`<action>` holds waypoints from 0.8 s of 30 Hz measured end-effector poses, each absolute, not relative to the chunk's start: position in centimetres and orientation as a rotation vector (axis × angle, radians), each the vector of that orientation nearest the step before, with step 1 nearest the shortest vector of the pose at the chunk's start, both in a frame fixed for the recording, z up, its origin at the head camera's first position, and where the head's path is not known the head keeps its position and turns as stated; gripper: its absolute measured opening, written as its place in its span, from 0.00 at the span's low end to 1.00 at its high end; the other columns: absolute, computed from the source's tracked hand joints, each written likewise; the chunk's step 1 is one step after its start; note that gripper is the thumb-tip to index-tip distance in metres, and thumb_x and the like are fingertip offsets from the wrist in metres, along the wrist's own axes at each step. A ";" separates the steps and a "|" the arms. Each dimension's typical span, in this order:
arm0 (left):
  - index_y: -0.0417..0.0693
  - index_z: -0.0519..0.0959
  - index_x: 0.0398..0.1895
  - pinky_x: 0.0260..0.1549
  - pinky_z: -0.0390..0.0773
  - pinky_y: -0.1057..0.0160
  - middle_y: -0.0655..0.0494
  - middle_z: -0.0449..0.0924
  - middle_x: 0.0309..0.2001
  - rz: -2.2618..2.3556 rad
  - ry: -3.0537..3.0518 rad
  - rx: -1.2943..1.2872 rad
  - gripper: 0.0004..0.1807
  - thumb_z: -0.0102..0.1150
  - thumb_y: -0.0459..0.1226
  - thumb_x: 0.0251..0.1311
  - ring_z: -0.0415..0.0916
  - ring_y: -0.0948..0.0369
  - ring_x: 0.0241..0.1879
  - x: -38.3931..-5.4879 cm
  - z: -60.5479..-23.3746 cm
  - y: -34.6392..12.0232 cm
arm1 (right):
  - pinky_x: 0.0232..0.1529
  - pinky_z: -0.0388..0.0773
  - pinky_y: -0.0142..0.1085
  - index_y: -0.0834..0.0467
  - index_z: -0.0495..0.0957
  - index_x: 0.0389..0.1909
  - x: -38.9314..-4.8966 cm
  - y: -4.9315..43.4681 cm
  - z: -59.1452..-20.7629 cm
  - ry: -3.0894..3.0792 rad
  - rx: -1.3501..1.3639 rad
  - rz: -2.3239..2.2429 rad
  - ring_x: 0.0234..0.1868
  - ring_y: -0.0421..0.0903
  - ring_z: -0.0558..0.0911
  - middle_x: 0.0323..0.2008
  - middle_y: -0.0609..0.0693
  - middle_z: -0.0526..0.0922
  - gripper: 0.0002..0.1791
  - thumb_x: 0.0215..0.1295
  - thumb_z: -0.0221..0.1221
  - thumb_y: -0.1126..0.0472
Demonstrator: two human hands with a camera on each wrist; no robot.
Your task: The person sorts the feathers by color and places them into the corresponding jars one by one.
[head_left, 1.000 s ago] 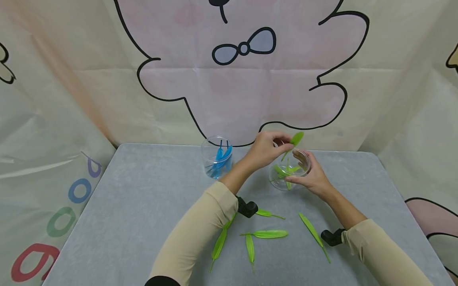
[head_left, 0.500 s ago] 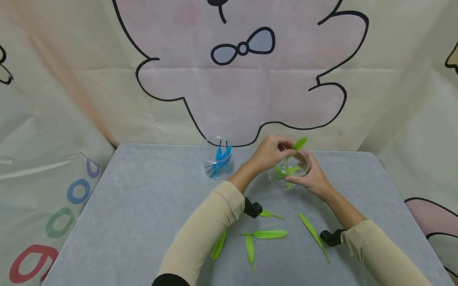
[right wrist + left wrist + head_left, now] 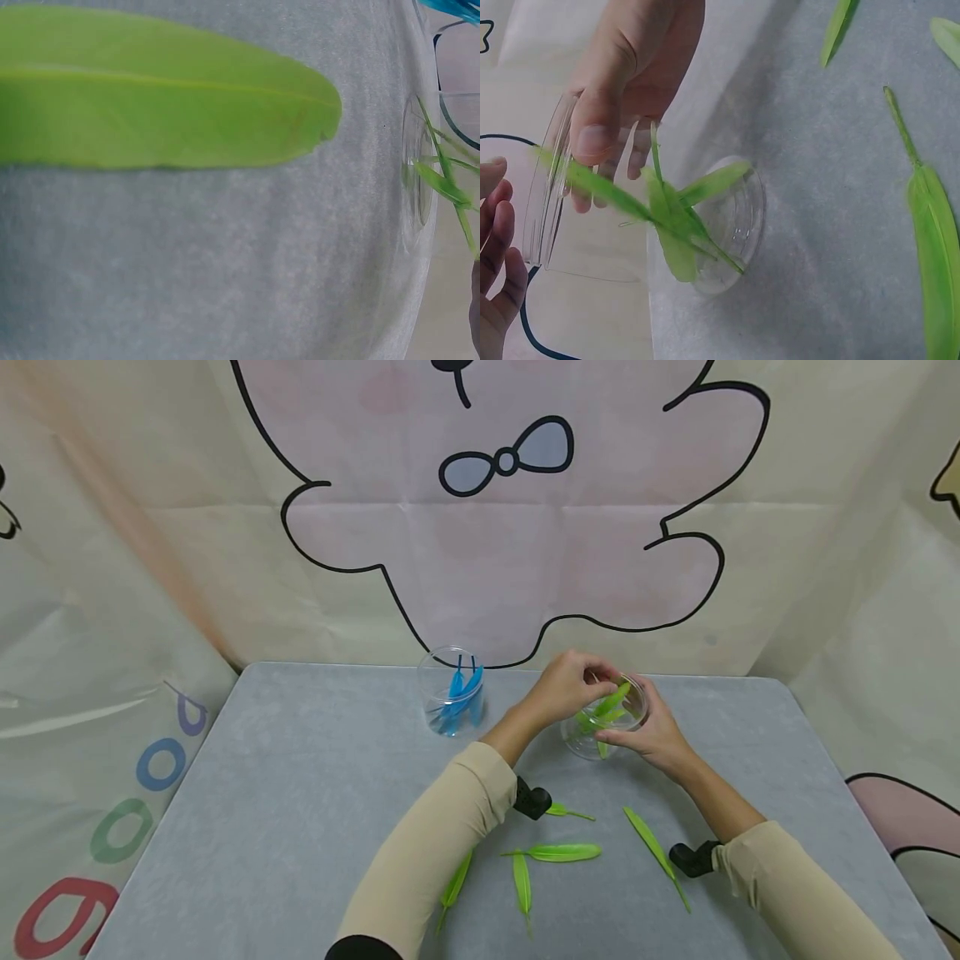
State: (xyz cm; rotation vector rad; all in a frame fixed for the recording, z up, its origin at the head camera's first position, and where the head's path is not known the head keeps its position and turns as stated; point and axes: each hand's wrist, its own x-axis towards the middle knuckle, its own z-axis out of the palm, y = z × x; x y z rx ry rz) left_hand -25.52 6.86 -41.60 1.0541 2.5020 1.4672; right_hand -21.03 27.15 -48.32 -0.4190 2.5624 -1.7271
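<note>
- The green feather (image 3: pixel 616 699), pinched above the clear cup (image 3: pixel 573 740) by the table's (image 3: pixel 315 777) far edge a second ago, now slants inside it.
- The left hand (image 3: pixel 566 689) has come lower, by the cup's rim, its fingers (image 3: pixel 504 229) now apart from the feather.
- The left sleeve (image 3: pixel 431 843) hides more of the leftmost feather (image 3: pixel 452 889) on the table.

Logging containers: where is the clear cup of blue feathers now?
In the head view, that cup stands near the far edge of the table, left of the left hand.
</note>
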 end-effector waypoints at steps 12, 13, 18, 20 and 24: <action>0.44 0.86 0.44 0.35 0.76 0.74 0.59 0.83 0.38 1.507 2.504 1.033 0.08 0.64 0.36 0.65 0.77 0.68 0.35 -24.8 -42.4 4.6 | 0.69 0.53 0.62 0.58 0.53 0.75 -21.0 26.9 -48.3 2.534 -0.477 -1.783 0.73 0.59 0.58 0.71 0.61 0.60 0.52 0.52 0.72 0.73; 0.45 0.85 0.44 0.36 0.76 0.74 0.59 0.83 0.38 1.509 2.507 1.019 0.08 0.64 0.36 0.65 0.77 0.68 0.35 -24.6 -42.5 4.2 | 0.68 0.53 0.62 0.58 0.52 0.75 -21.0 26.9 -48.3 2.535 -0.487 -1.785 0.73 0.60 0.57 0.71 0.62 0.60 0.52 0.52 0.72 0.73; 0.44 0.86 0.45 0.35 0.77 0.72 0.57 0.84 0.39 1.515 2.493 0.983 0.08 0.65 0.36 0.64 0.77 0.66 0.36 -24.1 -43.1 2.2 | 0.68 0.52 0.63 0.60 0.52 0.75 -20.9 26.9 -48.3 2.532 -0.504 -1.797 0.73 0.61 0.57 0.72 0.64 0.59 0.52 0.52 0.71 0.74; 0.43 0.86 0.44 0.34 0.77 0.72 0.56 0.84 0.39 1.486 2.483 0.996 0.09 0.66 0.35 0.64 0.77 0.65 0.36 -24.0 -43.4 1.4 | 0.69 0.51 0.63 0.60 0.52 0.75 -20.9 26.9 -48.3 2.529 -0.504 -1.799 0.73 0.61 0.57 0.72 0.64 0.59 0.52 0.52 0.72 0.74; 0.41 0.86 0.44 0.33 0.77 0.72 0.54 0.86 0.38 1.339 2.467 1.076 0.09 0.67 0.34 0.62 0.78 0.65 0.35 -23.7 -44.2 -0.2 | 0.69 0.51 0.62 0.60 0.52 0.75 -21.0 26.8 -48.3 2.531 -0.483 -1.796 0.73 0.60 0.56 0.72 0.64 0.58 0.53 0.52 0.72 0.74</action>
